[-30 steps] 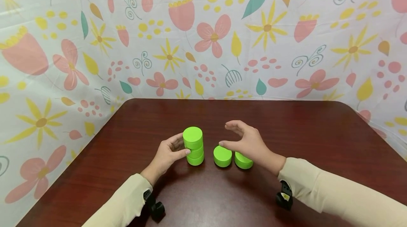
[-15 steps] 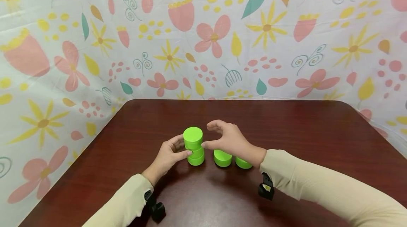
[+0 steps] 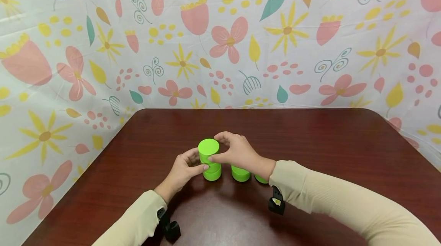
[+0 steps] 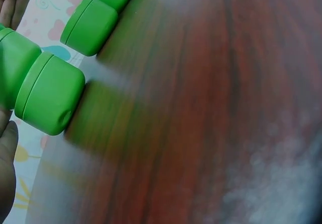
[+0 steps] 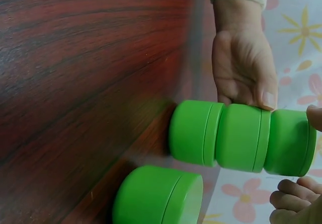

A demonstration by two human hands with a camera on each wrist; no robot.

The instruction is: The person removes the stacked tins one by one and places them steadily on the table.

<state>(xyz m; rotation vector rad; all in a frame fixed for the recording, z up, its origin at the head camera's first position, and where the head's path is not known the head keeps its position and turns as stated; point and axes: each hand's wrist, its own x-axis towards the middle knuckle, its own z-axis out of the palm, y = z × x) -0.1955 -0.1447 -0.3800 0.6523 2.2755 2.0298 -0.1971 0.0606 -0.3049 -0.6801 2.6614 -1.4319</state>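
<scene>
Three squat round green jars stand in a stack, each with a seam line near its top. My left hand holds the stack from the left, thumb on the middle jar and fingers behind. Beneath it the bottom jar rests on the table. My right hand reaches round the top jar from the right. Its thumb overlaps that jar's front; in the right wrist view, the curled fingers show a small gap to the jar's side.
Right of the stack, a loose green jar sits on the dark wooden table, with another jar beside it, both partly covered by the right arm. A flower-patterned curtain hangs behind the table.
My right hand has moved left from above the two loose jars to the top of the stack. The left hand stays at the stack.
</scene>
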